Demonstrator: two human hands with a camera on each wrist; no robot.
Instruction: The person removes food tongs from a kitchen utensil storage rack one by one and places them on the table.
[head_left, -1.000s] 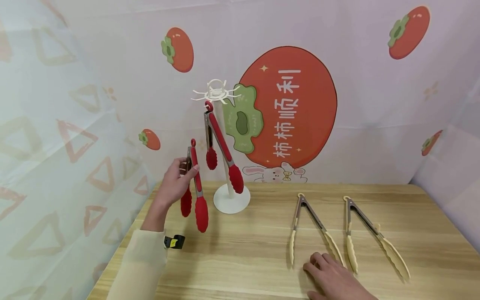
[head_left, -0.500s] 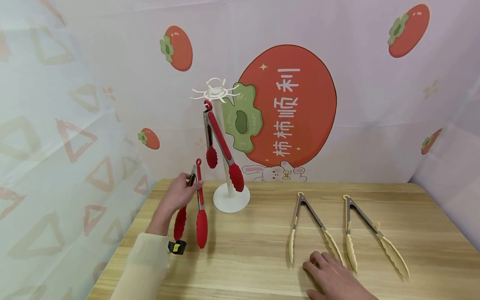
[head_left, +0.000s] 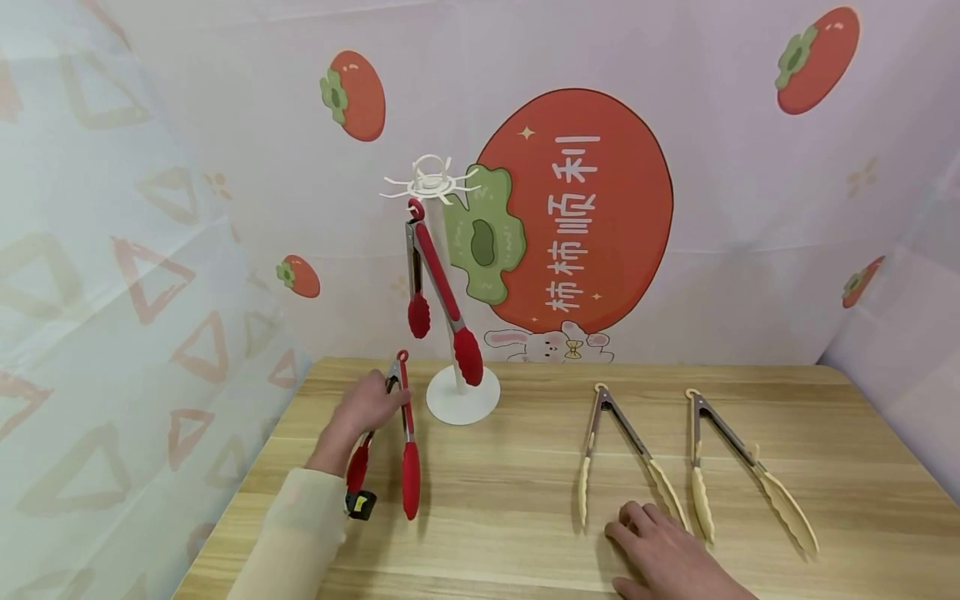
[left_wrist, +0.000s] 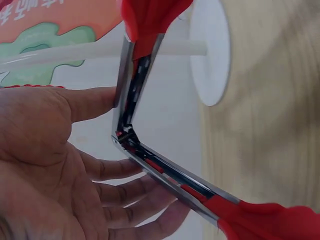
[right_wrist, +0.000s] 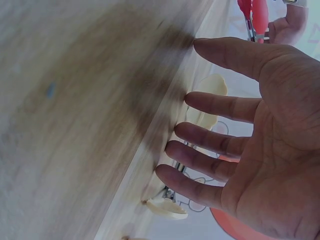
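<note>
One pair of steel tongs [head_left: 408,421], red-tipped and spread wide, is gripped by the left hand [head_left: 371,404]; the right hand [head_left: 663,552] rests, fingers apart, on the counter [head_left: 517,487].

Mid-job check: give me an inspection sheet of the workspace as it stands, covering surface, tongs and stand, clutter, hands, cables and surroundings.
Surface: wood-grain table; small blue mark in the right wrist view.
Job's things: hanging red tongs on the white stand; held red tongs, open, contact with the table unclear; left cream tongs and right cream tongs lie open on the table.
Clutter: nothing seen.
Left hand: grips the held red tongs.
Right hand: spread, holding nothing, low beside the left cream tongs; whether it touches them cannot be told.
Cables: nothing seen.
Surroundings: fruit-printed backdrop behind; triangle-printed sheet at left.
</note>
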